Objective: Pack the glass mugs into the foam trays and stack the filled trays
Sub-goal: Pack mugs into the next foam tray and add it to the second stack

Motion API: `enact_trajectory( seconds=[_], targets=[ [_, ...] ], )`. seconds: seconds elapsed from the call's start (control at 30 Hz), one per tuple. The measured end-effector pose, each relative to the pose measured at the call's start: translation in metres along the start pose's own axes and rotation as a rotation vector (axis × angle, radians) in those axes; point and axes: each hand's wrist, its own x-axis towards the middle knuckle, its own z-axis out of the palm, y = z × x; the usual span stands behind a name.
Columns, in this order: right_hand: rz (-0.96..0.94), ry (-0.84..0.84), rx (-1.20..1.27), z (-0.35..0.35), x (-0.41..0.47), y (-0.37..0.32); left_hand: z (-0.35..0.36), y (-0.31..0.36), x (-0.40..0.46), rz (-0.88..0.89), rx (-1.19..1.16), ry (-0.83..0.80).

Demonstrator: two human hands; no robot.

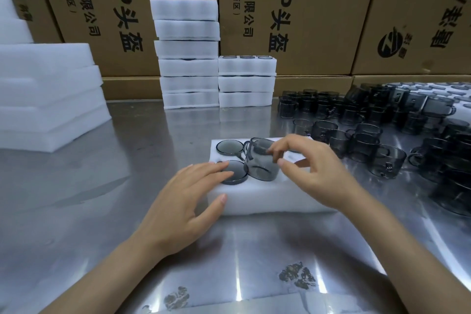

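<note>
Both my hands work the white foam tray point(267, 199): left fingers point(204, 173) spread flat, right fingers point(277, 146) pinching a smoky glass mug point(260, 166); behind it, brown cardboard cartons point(293, 15) read "头盔".

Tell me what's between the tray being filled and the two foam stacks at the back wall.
Nothing: in the head view, only bare steel table lies between the tray and the stacks.

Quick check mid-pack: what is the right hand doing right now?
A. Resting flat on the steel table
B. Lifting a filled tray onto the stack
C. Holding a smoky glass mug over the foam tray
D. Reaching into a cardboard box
C: the right hand pinches the glass mug by its rim, above the foam tray.
</note>
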Motion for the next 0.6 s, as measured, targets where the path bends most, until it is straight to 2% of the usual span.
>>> enact_trajectory(
  seconds=[0.2,0.47,0.6],
  targets=[
    [-0.053,0.094,-0.132,0.010,-0.003,-0.005,0.002,-0.001,0.000,0.001,-0.001,-0.005],
    [-0.033,0.036,-0.325,0.001,-0.005,0.003,0.002,0.001,-0.001,-0.011,-0.004,-0.005],
    [0.046,-0.057,-0.300,-0.005,-0.005,0.004,0.002,0.001,-0.001,-0.009,-0.005,-0.006]
  ],
)
